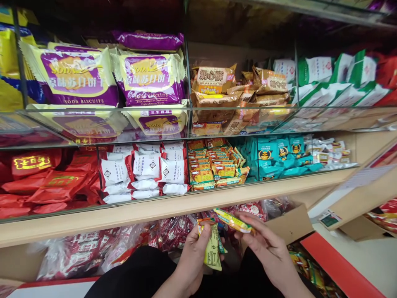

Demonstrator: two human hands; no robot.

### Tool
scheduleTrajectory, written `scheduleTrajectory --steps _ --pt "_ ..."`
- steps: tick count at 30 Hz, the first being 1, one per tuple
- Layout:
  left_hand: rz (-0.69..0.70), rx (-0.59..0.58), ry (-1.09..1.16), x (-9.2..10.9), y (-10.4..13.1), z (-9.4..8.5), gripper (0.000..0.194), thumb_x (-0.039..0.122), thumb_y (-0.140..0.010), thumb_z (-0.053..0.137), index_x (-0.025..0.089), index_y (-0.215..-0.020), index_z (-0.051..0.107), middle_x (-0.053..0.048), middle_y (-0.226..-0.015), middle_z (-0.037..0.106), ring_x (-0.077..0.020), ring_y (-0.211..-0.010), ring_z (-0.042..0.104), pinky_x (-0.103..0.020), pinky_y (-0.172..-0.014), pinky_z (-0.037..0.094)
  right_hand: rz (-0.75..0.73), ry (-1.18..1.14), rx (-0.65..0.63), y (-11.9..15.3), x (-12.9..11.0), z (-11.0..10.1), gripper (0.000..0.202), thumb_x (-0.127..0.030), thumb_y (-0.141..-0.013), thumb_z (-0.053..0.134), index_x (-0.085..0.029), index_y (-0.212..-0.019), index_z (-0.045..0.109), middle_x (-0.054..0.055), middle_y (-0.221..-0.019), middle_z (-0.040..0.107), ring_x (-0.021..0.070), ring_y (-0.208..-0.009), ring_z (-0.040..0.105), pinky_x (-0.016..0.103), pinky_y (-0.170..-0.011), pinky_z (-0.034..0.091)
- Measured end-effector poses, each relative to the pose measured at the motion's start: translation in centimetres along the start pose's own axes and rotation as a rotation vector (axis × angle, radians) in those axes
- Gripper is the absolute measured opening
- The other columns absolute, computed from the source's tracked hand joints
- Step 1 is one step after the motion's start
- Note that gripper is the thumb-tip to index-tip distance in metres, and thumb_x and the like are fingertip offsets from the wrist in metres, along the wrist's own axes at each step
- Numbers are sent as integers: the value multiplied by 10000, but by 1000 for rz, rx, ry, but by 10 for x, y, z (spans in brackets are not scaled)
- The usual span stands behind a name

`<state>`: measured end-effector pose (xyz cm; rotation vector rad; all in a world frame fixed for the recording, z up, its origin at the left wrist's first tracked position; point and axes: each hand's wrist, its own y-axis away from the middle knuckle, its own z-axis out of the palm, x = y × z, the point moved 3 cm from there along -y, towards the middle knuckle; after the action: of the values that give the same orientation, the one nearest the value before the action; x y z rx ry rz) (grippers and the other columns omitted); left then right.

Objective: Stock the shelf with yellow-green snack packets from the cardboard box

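My left hand is closed on small snack packets, yellow with green and orange parts, the thumb lying over them. Close by on the right, my right hand pinches a yellow-green packet by its right end, tilted down to the right. Both hands are below the front edge of the lower shelf. Above them, a compartment of that shelf holds similar yellow and orange packets.
Glass-fronted shelves hold purple soda biscuits, brown packets, red packets, white packets and teal packets. Underneath are bagged red packets, a cardboard box and a red-edged box.
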<state>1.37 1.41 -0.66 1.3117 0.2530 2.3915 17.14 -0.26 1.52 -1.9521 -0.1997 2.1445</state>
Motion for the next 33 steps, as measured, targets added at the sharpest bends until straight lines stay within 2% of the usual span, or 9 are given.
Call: scheduleTrajectory --steps 3,8,13,16,20,24,27,30,33 --pt "-15 -48 55 -1 1 2 317 452 -735 604 182 -898 584 -24 -700 662 -140 -565 601 -233 -480 452 -117 181 -186 4 -4 4 299 -162 -741 613 -298 -1004 656 65 -1278 462 252 -1191 424 375 -939 417" --pt "-18 -114 178 0 0 5 260 273 -734 659 165 -957 582 -58 -796 704 -158 -648 643 -241 -563 475 -127 265 -389 12 -5 16 353 -179 -745 609 -303 -1076 607 63 -1339 382 257 -1204 409 388 -973 391" --pt "29 -126 171 -1 1 7 185 225 -749 647 168 -918 599 -43 -796 708 -151 -685 643 -261 -639 487 114 4 -144 9 7 15 358 -280 -809 566 -321 -1154 480 45 -1036 560 171 -914 577 298 -767 501" --pt "88 -104 135 -2 1 6 163 232 -755 641 184 -904 595 -20 -783 701 -143 -663 638 -257 -622 484 284 -37 -140 7 15 17 383 -323 -791 592 -290 -1141 439 -11 -818 565 104 -630 553 237 -575 482" --pt "100 -56 122 -5 -1 7 149 253 -776 617 200 -912 585 -1 -779 696 -132 -668 635 -239 -620 473 323 -58 -135 9 16 20 344 -323 -764 625 -266 -1055 449 -28 -801 558 89 -618 531 227 -571 456" --pt "110 -65 127 -5 -2 10 165 270 -759 636 194 -897 585 -12 -834 693 -133 -722 635 -219 -629 465 272 -19 -143 13 5 19 378 -304 -724 662 -259 -1040 460 11 -924 589 138 -822 572 263 -722 469" --pt "74 -62 139 -7 -1 12 239 337 -724 661 197 -893 569 -19 -803 693 -143 -676 640 -221 -561 465 161 164 -27 -2 -17 7 308 -335 -734 636 -249 -974 463 24 -922 588 150 -809 581 265 -698 482" --pt "4 -41 131 -11 -2 14 321 422 -675 678 199 -863 544 -6 -662 675 -147 -552 626 -230 -478 456 -49 507 150 -44 -50 -10 294 -388 -718 630 -226 -904 469 11 -761 579 145 -630 567 250 -552 465" --pt "-46 -41 110 -16 -5 17 399 477 -613 702 197 -841 531 19 -566 632 -139 -470 593 -224 -417 438 -311 960 347 -102 -75 -15 296 -405 -728 604 -194 -908 501 38 -721 606 188 -639 594 302 -601 473"
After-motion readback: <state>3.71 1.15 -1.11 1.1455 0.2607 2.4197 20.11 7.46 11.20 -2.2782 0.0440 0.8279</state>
